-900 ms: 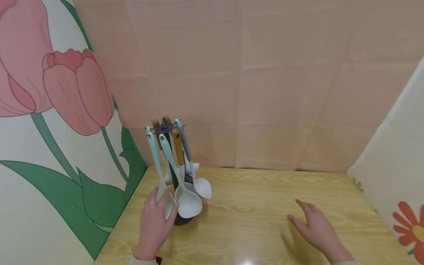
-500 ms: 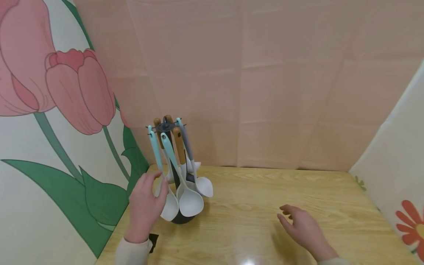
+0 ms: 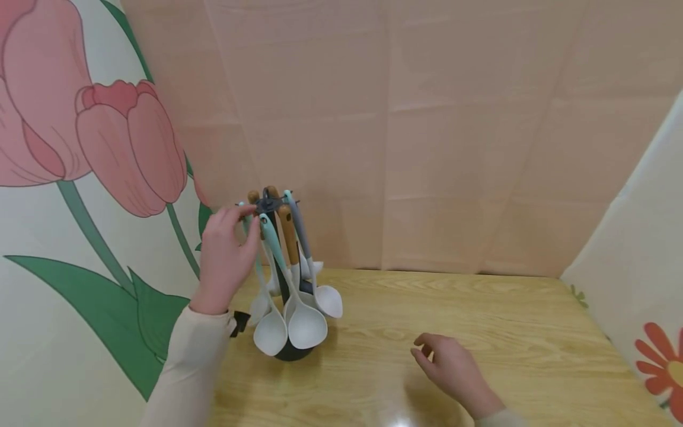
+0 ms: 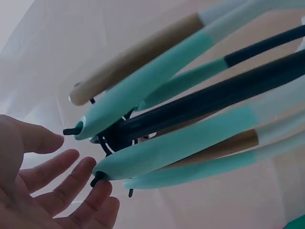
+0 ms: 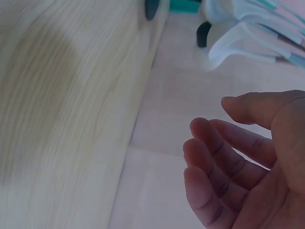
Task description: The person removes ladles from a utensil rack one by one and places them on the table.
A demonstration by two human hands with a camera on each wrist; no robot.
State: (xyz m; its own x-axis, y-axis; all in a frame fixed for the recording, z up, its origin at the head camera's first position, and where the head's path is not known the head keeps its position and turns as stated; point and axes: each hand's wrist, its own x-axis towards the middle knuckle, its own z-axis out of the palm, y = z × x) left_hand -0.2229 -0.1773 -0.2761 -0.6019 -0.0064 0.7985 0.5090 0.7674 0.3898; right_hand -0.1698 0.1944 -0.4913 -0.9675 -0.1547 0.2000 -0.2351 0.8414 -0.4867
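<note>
My left hand (image 3: 226, 255) is raised at the top of a black utensil rack (image 3: 268, 204), hung with several ladles and spoons. In the left wrist view, the fingers (image 4: 90, 191) lie right at the hooked end of a turquoise handle (image 4: 176, 143). The thumb stands apart, near the end of a second turquoise handle (image 4: 147, 86); neither is gripped. White bowls of a ladle (image 3: 308, 326) and a spoon (image 3: 270, 335) hang low over the rack's black base (image 3: 292, 353). My right hand (image 3: 453, 367) hovers over the wooden table, fingers loosely curled and holding nothing.
The rack stands at the left of the wooden table (image 3: 400, 332). Behind it rises a creased pinkish cloth (image 3: 453, 148). A tulip-painted panel (image 3: 133, 154) closes off the left side, and a flowered white panel (image 3: 640, 249) the right.
My left hand has risen from the spoon bowls to the handle tops. My right hand has drifted left over the table, its fingers curling more. The rack has stayed in place.
</note>
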